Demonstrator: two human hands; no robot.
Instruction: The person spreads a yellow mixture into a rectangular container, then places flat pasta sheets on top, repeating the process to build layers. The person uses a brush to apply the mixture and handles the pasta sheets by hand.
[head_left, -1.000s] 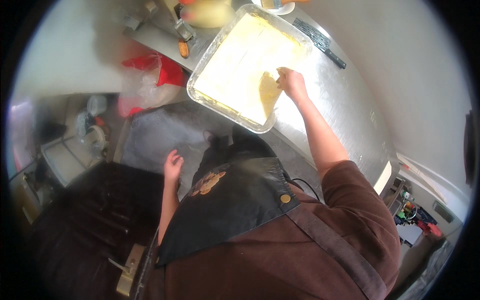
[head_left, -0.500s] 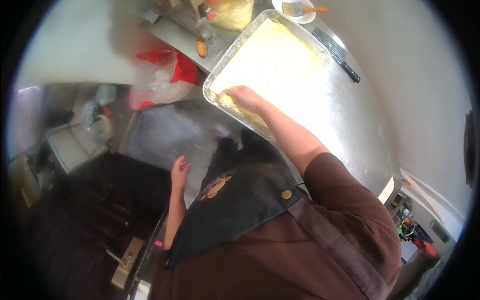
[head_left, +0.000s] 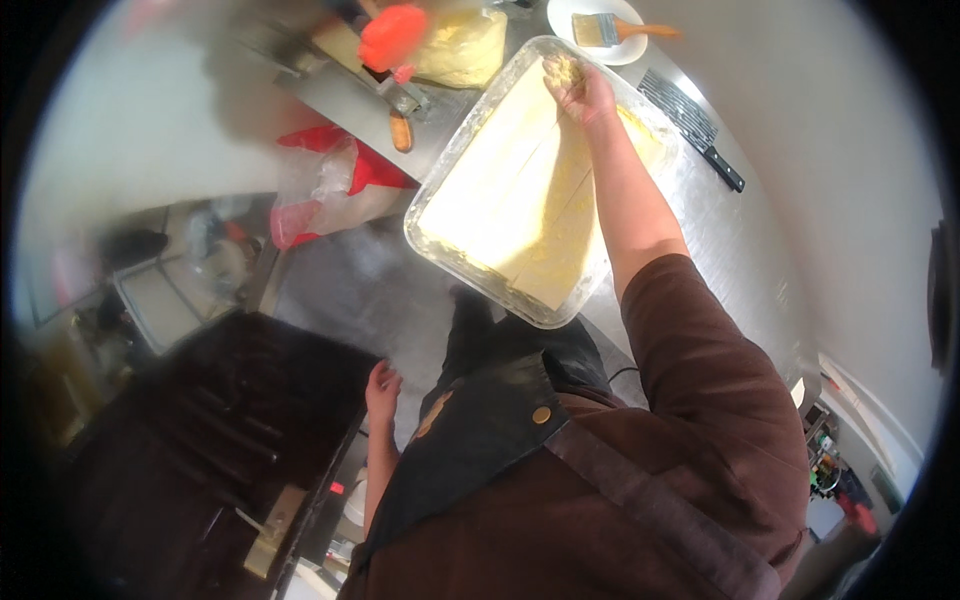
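Note:
A metal tray (head_left: 412, 235) holds a pale yellow, doughy-looking slab (head_left: 500, 190) with straight lines running across it. Sunlight washes out much of its surface. Over the tray's far end, my right hand (head_left: 585, 98) is cupped round a clump of yellow crumbs (head_left: 566, 72). My left hand (head_left: 383, 388) hangs low beside the apron, away from the tray, its fingers loosely bent and a little apart, holding nothing.
Right of the tray, a black-handled knife (head_left: 725, 168) lies on the metal table (head_left: 720, 250). A wooden-handled brush (head_left: 600, 30) rests on a white bowl (head_left: 560, 12) behind. A yellow-filled bag (head_left: 465, 50) and a red-and-clear bag (head_left: 330, 180) sit left; a dark cabinet (head_left: 200, 420) stands lower left.
My right hand has moved from the tray's near left corner to its far end, with yellow crumbs in it. My left hand is slightly lower in view. A red blurred thing now shows at the top.

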